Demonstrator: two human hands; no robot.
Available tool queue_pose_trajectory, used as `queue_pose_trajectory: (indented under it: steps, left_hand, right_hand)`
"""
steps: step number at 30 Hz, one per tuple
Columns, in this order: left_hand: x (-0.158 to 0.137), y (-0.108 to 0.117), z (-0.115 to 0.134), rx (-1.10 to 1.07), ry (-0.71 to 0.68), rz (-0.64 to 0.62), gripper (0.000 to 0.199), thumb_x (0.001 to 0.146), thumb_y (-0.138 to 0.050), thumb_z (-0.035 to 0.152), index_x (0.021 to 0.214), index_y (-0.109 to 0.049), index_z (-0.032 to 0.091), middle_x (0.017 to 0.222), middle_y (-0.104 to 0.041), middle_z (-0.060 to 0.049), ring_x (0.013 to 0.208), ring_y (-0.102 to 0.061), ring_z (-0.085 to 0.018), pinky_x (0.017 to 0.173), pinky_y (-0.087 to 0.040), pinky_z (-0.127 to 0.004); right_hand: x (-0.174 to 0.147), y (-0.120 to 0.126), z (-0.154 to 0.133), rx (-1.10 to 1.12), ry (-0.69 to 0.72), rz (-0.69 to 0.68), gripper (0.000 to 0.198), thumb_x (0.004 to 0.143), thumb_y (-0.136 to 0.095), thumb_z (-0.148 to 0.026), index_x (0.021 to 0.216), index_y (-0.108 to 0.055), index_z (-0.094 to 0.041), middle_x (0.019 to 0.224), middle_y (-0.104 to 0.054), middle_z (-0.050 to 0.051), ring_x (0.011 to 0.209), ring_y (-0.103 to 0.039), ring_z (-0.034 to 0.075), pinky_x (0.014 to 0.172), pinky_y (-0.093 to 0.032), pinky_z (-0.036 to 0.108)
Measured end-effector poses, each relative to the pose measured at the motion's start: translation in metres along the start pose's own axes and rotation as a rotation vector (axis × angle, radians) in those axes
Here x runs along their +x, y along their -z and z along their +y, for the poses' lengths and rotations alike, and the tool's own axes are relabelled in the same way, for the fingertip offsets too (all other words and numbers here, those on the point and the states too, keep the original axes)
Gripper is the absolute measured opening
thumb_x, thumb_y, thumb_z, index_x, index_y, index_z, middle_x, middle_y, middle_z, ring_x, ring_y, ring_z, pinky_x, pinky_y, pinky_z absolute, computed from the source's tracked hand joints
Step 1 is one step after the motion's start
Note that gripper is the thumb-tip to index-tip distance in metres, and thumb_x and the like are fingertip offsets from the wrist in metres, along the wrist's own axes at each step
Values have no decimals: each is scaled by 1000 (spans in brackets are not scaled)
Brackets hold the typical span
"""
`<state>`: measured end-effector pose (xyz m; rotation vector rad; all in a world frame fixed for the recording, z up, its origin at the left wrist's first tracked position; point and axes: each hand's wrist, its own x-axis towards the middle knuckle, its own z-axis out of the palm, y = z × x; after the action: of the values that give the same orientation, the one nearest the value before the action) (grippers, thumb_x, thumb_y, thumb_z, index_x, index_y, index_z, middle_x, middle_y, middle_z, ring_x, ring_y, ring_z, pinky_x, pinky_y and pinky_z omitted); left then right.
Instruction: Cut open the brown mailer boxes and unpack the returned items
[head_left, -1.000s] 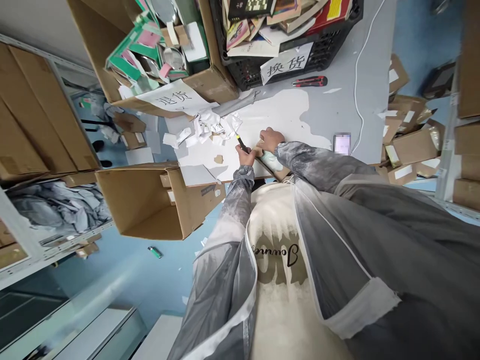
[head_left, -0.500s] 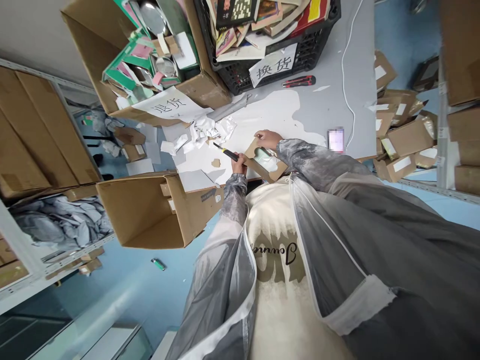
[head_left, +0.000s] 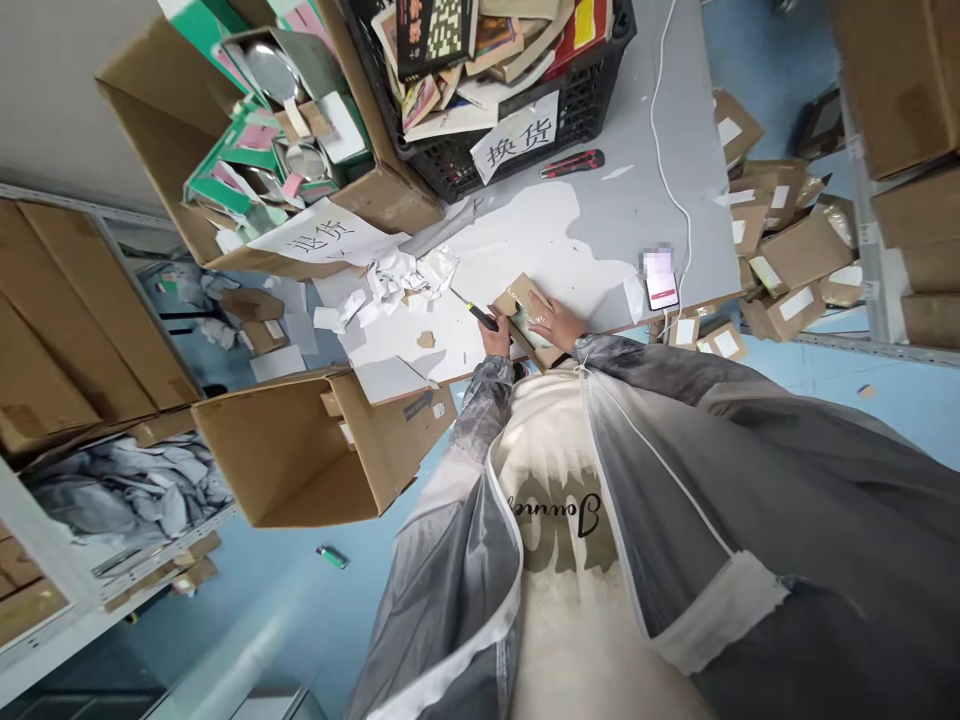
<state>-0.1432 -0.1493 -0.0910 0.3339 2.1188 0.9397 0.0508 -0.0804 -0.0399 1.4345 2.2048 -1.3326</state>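
My left hand (head_left: pixel 496 338) is closed around a box cutter (head_left: pixel 482 317) with a black and yellow handle, its blade out and pointing away to the upper left. A small cardboard box (head_left: pixel 517 294) lies at the table's near edge, between my hands. My right hand (head_left: pixel 561 324) holds the box from the right, fingers over its flap and opening. Something pale shows inside the box, mostly covered by my fingers. Crumpled white paper (head_left: pixel 394 280) and a torn cardboard scrap (head_left: pixel 426 340) lie left of the box.
On the table (head_left: pixel 600 270) are a red and black cutter (head_left: pixel 572 164), a phone (head_left: pixel 661 280) and a white cable (head_left: pixel 679 200). A crate of books (head_left: pixel 517 150) and a carton of green boxes (head_left: pixel 405 185) stand behind. An open carton (head_left: pixel 300 450) is at left.
My right hand has gone from lifting the flap to lying across the box. The box now sits flatter on the table. My left hand keeps the cutter. The view has shifted a little.
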Motion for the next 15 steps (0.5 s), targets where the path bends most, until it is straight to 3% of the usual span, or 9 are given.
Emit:
queue_pose_trajectory:
  steps: [4, 6, 9, 12, 15]
  left_hand:
    - [0, -15, 5, 135, 4, 22, 49, 105, -93, 61, 110, -56, 29, 99, -70, -1, 111, -81, -29, 106, -66, -44]
    - [-2, -22, 9, 197, -30, 40, 55, 101, -98, 64, 115, -57, 29, 110, -75, -6, 127, -81, -34, 113, -65, -48]
    - [-6, -31, 16, 277, -84, 88, 58, 99, -102, 60, 117, -56, 29, 130, -77, -15, 146, -76, -42, 120, -64, -53]
    - [-9, -34, 22, 305, -149, 82, 53, 100, -100, 52, 116, -55, 30, 140, -74, -19, 157, -71, -45, 124, -64, -54]
    - [-6, -28, 26, 346, -131, 49, 61, 98, -104, 59, 120, -55, 30, 143, -74, -20, 157, -71, -44, 130, -60, -57]
  right_hand:
    - [4, -15, -7, 20, 16, 58, 77, 131, -59, -30, 204, -39, -16, 209, -32, 22, 193, -36, 30, 156, -36, 45]
    - [5, -19, 2, 142, 10, 48, 75, 133, -46, -23, 206, -30, -15, 211, -26, 18, 196, -29, 22, 156, -34, 37]
    - [3, -25, 20, 387, -46, 35, 76, 135, -31, -21, 208, -11, -17, 212, -22, 14, 196, -29, 14, 156, -31, 34]
    - [0, -35, 29, 475, -64, 20, 81, 132, -42, -27, 208, -15, -20, 211, -27, 14, 194, -35, 17, 157, -32, 41]
    - [2, -46, 26, 467, -51, 17, 85, 130, -51, -33, 207, -20, -15, 211, -27, 17, 194, -34, 19, 158, -29, 36]
